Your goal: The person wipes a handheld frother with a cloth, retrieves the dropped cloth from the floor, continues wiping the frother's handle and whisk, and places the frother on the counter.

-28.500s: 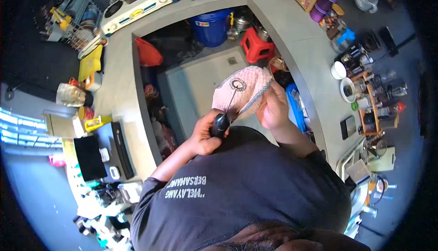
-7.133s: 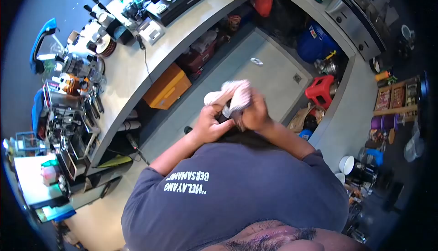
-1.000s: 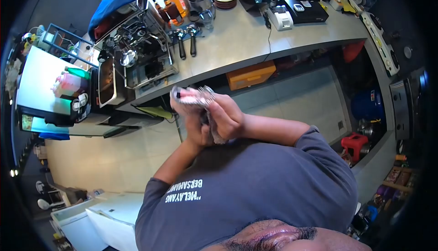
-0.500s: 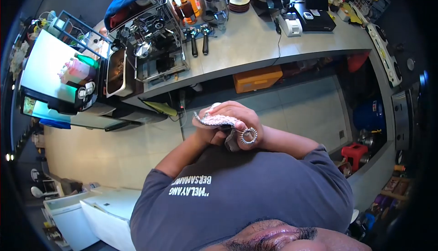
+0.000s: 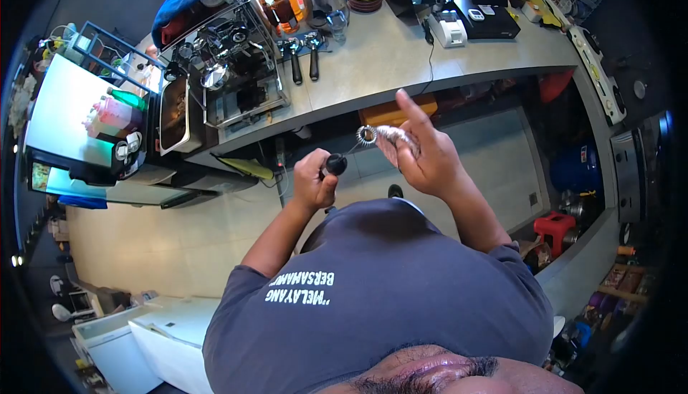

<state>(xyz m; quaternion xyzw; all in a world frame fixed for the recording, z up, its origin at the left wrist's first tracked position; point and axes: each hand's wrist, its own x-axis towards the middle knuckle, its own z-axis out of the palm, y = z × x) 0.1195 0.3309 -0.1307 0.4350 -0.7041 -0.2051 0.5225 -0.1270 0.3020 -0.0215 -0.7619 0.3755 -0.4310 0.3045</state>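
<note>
My left hand (image 5: 312, 181) is wrapped around the black handle (image 5: 335, 164) of a handheld whisk. From the handle a thin shaft slants up and right to the whisk's round wire coil (image 5: 367, 135). Beside that coil is my right hand (image 5: 430, 154), its index finger stretched out and the thumb bent inward. A pinkish-white cloth (image 5: 395, 140) shows at its fingers, close to the coil; most of the cloth is hidden. Both hands are above the floor in front of my chest.
Across the front runs a counter (image 5: 373, 64) with an espresso machine (image 5: 240, 71), two portafilters (image 5: 304, 57), syrup bottles (image 5: 285, 11) and a small white printer (image 5: 449, 30). An orange box (image 5: 398, 112) is under it. A red stool (image 5: 555, 231) stands at right.
My hands, close together around the cloth before, have separated and moved forward. The whisk's handle now shows in my left hand, its coil is farther forward, and my right index finger has straightened.
</note>
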